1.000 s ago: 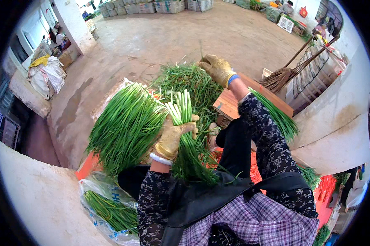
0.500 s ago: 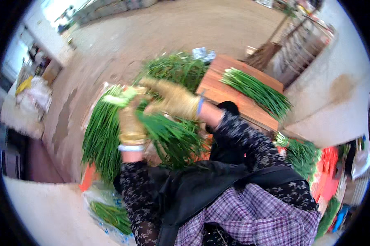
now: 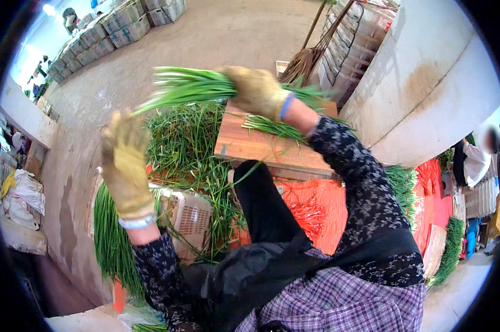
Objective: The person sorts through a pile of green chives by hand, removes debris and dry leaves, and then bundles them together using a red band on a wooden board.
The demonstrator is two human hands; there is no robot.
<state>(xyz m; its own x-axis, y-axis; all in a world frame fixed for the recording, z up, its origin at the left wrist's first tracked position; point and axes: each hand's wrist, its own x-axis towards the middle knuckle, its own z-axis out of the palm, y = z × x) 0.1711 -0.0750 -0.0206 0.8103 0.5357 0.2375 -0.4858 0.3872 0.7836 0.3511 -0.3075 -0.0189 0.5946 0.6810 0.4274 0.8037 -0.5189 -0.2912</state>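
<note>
My right hand (image 3: 255, 93), in a yellowish work glove, grips a bunch of green chives (image 3: 197, 86) in mid-air. Their pale ends point left, and the leaves trail off behind the hand to the right. Lower on the left, my gloved left hand (image 3: 127, 160) is raised with its fingers extended and nothing in it. Its fingertips come close to the bunch's left end. Under my right arm, more chives (image 3: 269, 126) lie on a wooden board (image 3: 241, 138). A thick heap of chives (image 3: 114, 238) hangs below my left hand, beside a white plastic basket (image 3: 189, 216).
Loose green leaves (image 3: 186, 146) are piled left of the board. Red strips (image 3: 305, 216) lie on orange sheeting near my knee. A broom (image 3: 302, 66) and a white pillar (image 3: 416, 83) stand beyond the board. Another person (image 3: 474, 160) is at the far right; stacked crates (image 3: 111, 30) line the back.
My hands were close together over the chives at the left. The right has swung up and right with a bunch, while the left has come away empty. The view has shifted too.
</note>
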